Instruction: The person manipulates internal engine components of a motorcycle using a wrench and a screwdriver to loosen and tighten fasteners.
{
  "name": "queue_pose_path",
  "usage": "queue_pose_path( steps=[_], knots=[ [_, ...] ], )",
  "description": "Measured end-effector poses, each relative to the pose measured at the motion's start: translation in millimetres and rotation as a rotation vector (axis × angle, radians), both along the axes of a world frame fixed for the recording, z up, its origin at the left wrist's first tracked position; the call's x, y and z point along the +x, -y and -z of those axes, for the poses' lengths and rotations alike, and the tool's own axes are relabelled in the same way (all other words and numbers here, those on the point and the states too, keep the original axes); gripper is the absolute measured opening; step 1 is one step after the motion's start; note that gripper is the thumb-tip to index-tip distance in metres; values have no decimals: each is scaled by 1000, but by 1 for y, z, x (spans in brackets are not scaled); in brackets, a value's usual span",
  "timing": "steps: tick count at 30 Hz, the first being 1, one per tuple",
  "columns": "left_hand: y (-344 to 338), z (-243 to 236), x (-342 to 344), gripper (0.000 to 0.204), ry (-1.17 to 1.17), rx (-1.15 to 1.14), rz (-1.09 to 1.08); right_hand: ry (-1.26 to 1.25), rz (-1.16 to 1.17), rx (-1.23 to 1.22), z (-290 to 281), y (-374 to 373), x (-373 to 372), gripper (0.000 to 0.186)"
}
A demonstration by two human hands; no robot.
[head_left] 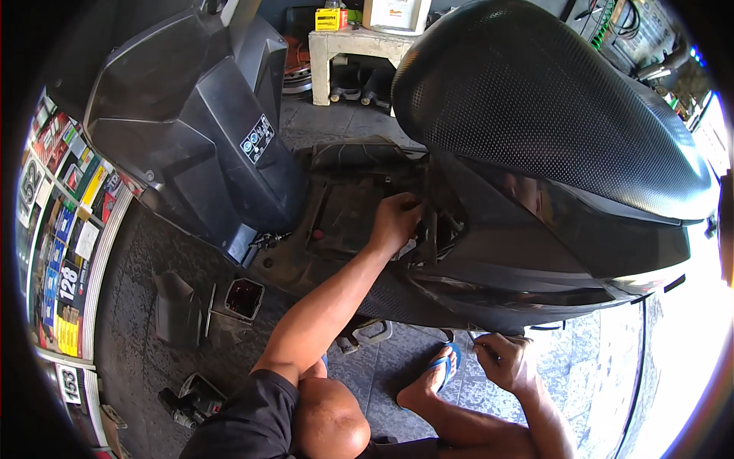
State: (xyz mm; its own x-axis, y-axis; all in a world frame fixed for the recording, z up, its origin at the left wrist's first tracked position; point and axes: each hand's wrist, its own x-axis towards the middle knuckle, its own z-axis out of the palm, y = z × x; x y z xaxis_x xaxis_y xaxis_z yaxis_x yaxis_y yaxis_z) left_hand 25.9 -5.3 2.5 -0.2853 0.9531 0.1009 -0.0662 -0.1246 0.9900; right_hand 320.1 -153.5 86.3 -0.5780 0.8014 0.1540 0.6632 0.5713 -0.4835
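Note:
A dark scooter [535, 229] stands across the view, its black textured seat [550, 99] at the right. In its floorboard a dark recess [344, 214] lies uncovered, with a small red piece [318, 235] at its near left side. My left hand [396, 222] reaches to the gap between this recess and the body panel under the seat. Its fingers are bent together at the panel's front edge; what they grip is hidden. My right hand [506, 361] is curled closed just below the scooter's lower side edge, and anything inside it cannot be made out.
On the floor at left lie a dark plastic cover [177, 310], a small tray [245, 298] with small parts and a cordless drill [183, 405]. The front leg shield [206, 145] rises beyond. A sticker-covered cabinet [69, 252] borders the left; a pale bench [321, 57] stands behind.

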Motion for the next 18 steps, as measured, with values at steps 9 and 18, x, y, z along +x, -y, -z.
queue_pose_path(
  steps=[9, 18],
  knots=[
    [-4, -5, -3, 17, 138, -136, 76, -5, 0, 6, -2, 0, -2, 9],
    [-18, 5, -5, 14, 209, -133, 83, 1, 1, 8, -4, 0, -2, 9]
  ],
)
